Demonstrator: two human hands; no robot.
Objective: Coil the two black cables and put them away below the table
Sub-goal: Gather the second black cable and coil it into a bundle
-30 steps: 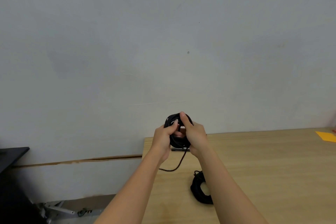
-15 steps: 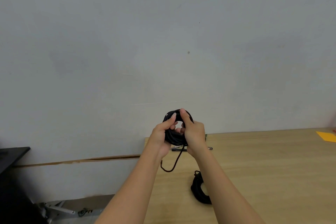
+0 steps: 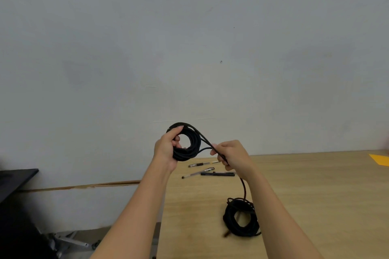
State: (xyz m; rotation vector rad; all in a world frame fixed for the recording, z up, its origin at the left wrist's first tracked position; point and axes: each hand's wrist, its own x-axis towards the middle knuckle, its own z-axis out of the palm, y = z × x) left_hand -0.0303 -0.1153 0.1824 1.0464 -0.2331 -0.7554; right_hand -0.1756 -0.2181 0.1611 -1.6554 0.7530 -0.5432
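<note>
Left hand [image 3: 165,151] grips the coil [image 3: 186,154] at frame centre; right hand [image 3: 233,156], just right of it, pinches the loose tail [image 3: 243,187], which slants away toward the lower right.

Under the left hand [image 3: 165,151] the near-left arc of the held coil [image 3: 187,154] is hidden, fingers curled into its hole, so its turns cannot be counted; the right hand [image 3: 233,155] hides the strand [image 3: 243,187] inside its fist. The right forearm [image 3: 280,216] covers the right rim of the table coil [image 3: 229,218]; where the hanging strand joins it is unclear. The pen-like items [image 3: 216,174] are too small to name, one partly behind the right hand; the orange sheet [image 3: 380,159] and the black surface [image 3: 14,178] are clipped by the frame edges.
</note>
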